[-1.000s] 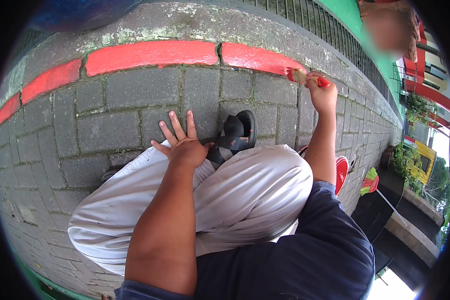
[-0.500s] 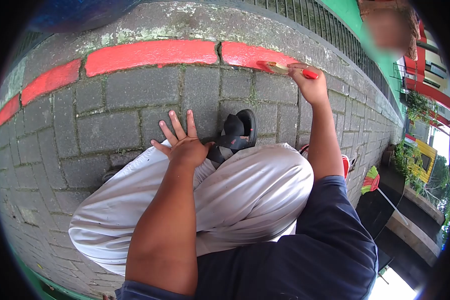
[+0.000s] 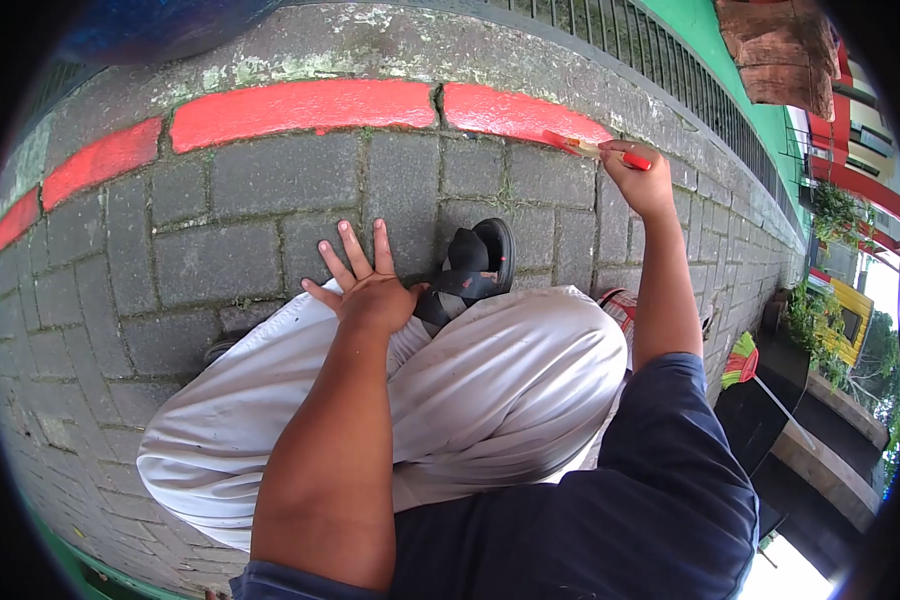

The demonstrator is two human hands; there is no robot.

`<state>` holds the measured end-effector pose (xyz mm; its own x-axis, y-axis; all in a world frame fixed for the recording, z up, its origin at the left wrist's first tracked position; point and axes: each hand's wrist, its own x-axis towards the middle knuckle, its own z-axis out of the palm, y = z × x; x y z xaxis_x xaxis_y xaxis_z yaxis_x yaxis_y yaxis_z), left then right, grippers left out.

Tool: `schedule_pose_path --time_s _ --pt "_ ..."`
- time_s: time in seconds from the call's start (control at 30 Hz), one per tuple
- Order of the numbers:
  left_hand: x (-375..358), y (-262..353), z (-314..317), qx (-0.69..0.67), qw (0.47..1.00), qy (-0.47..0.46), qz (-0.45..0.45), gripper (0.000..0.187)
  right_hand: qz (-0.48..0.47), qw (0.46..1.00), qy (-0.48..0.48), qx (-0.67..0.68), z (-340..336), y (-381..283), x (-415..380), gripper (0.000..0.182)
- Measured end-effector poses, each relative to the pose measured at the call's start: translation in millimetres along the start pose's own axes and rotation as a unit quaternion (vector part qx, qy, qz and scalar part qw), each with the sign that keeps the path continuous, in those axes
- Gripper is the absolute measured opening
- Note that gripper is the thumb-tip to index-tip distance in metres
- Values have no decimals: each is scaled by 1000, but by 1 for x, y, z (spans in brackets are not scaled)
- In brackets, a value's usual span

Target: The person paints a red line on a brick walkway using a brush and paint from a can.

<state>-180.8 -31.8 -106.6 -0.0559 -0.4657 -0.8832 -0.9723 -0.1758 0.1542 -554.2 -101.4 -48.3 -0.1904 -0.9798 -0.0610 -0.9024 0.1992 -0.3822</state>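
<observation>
My right hand (image 3: 638, 182) is closed around the handle of a paintbrush (image 3: 585, 148) with a red handle end. The red-wet bristles touch the lower edge of a red-painted curb block (image 3: 510, 112). To the left, past a dark crack, lies a longer glossy red block (image 3: 305, 112). My left hand (image 3: 370, 292) is empty, its fingers spread, resting by my knee just above the grey pavers. Beside it is my black sandal (image 3: 480, 265), with small red spots on it.
Grey paving bricks (image 3: 255, 180) spread below the curb, and a metal drain grate (image 3: 610, 30) runs above it. A blue rounded object (image 3: 160, 25) is at upper left. At the right are a broom with red and green bristles (image 3: 740, 360) and a brown object (image 3: 780, 55).
My right hand and the paintbrush have moved right along the curb, and the red paint now reaches farther right. My left hand has stayed in place.
</observation>
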Motion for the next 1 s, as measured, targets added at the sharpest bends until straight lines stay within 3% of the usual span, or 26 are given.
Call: schedule_pose_path --time_s 0.43,0.53,0.63,0.73,0.77,0.87,0.97,1.0 --pt "1 0 3 -5 1000 5 -1 115 -50 992 -7 -114 -23 8 1 17" --pt "-1 0 1 -7 1000 4 -2 116 48 998 39 -13 -13 -11 -4 17" --pt "-1 1 1 -6 1000 5 -3 116 124 926 60 351 20 3 4 18" --pt "-1 1 -2 4 1000 -9 1 117 153 967 74 189 28 21 14 26" --pt "-1 1 -2 5 1000 -9 1 117 182 979 87 41 19 26 13 32" --pt "1 1 -2 0 1000 -7 0 117 249 953 149 -84 -1 73 25 33" --pt "-1 2 0 0 1000 -10 0 117 200 947 161 -194 -2 35 15 35" --pt "-1 3 -1 1 1000 -8 -3 117 156 963 134 -175 10 37 13 34"
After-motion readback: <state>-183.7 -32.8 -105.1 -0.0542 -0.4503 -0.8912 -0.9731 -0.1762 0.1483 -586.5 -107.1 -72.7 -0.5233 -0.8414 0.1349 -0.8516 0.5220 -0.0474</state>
